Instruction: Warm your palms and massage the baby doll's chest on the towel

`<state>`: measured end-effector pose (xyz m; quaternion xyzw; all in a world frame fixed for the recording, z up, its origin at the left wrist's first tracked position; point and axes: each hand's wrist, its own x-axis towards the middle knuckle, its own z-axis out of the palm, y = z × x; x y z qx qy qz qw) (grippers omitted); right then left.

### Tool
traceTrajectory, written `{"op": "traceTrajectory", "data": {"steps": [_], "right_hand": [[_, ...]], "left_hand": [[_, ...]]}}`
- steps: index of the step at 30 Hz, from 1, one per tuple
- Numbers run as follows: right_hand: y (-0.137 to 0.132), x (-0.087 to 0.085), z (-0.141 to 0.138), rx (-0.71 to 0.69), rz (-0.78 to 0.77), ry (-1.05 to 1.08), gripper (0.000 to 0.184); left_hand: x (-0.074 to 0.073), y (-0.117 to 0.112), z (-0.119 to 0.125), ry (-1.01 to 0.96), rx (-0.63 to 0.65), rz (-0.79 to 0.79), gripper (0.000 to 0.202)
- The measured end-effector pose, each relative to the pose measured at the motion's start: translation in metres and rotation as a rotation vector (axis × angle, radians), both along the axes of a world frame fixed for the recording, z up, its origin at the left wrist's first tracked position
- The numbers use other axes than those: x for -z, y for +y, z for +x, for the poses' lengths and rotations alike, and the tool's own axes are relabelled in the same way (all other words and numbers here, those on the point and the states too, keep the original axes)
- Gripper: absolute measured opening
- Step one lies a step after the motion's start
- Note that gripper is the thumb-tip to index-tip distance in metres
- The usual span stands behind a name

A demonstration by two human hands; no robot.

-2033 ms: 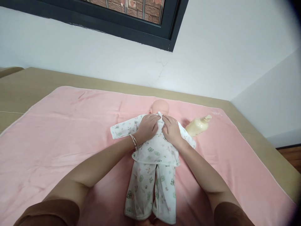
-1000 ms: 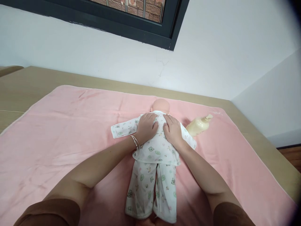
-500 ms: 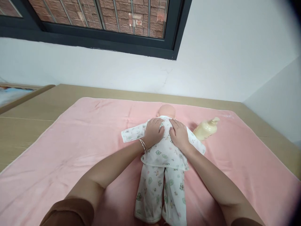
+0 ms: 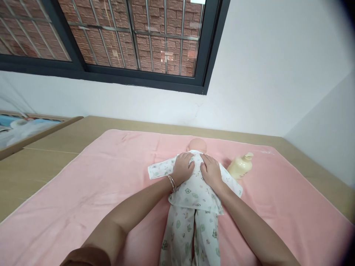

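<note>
Head view: the left hand's fingers [image 4: 186, 159] lie flat and slightly spread on the upper chest of the doll [image 4: 197, 145], pressing on cloth and curled round nothing. The right hand's fingers [image 4: 206, 162] lie the same way just beside them, extended and close together, with a narrow strip of cloth showing between the two sets of fingertips. Neither hand pinches or grips; the left hand [image 4: 183, 168] and the right hand [image 4: 212, 170] both rest palm down on the printed top [image 4: 195, 190].

Going by how things lie, the dressing looks largely done. The doll is on its back in the middle of the pink blanket [image 4: 83, 192], head away from the person. The top covers its trunk, one sleeve [image 4: 162, 170] is stretched out to the side, and the matching trousers [image 4: 188, 229] are drawn up to the waist. The front of the top lies shut below the hands. Whether any fastening at the neck is done up cannot be told, since the hands cover that spot.

A thin bracelet [image 4: 172, 183] circles the left wrist. A cream bottle [image 4: 240, 167] lies on its side on the blanket near the doll's shoulder, apart from the right hand. The blanket is spread over a tan surface [image 4: 41, 162] that runs to a white wall, under a dark-framed barred window [image 4: 138, 37].
</note>
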<state>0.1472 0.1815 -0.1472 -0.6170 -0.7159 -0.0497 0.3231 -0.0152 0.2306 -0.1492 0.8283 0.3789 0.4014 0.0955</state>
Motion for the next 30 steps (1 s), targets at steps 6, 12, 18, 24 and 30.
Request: {"op": "traceTrajectory", "data": {"steps": [6, 12, 18, 24, 30], "right_hand": [[-0.0004, -0.0006, -0.0011, 0.004, -0.011, 0.002, 0.044], [-0.0007, 0.0004, -0.0018, 0.012, -0.007, 0.003, 0.043], [-0.0007, -0.0006, -0.0011, 0.014, -0.008, 0.006, 0.043], [-0.0023, -0.0016, -0.0017, 0.011, -0.02, 0.004, 0.043], [-0.0022, -0.004, -0.0004, 0.026, -0.044, -0.033, 0.045]], "left_hand": [[0.0013, -0.0004, -0.0008, -0.014, -0.009, -0.013, 0.029], [0.0044, 0.0017, -0.0001, -0.01, -0.011, 0.003, 0.027], [0.0054, 0.0019, 0.0007, -0.024, -0.012, 0.008, 0.028], [0.0032, 0.0018, -0.0002, -0.009, -0.011, -0.007, 0.028], [0.0031, 0.0029, 0.0002, 0.008, 0.0, 0.0, 0.031]]}}
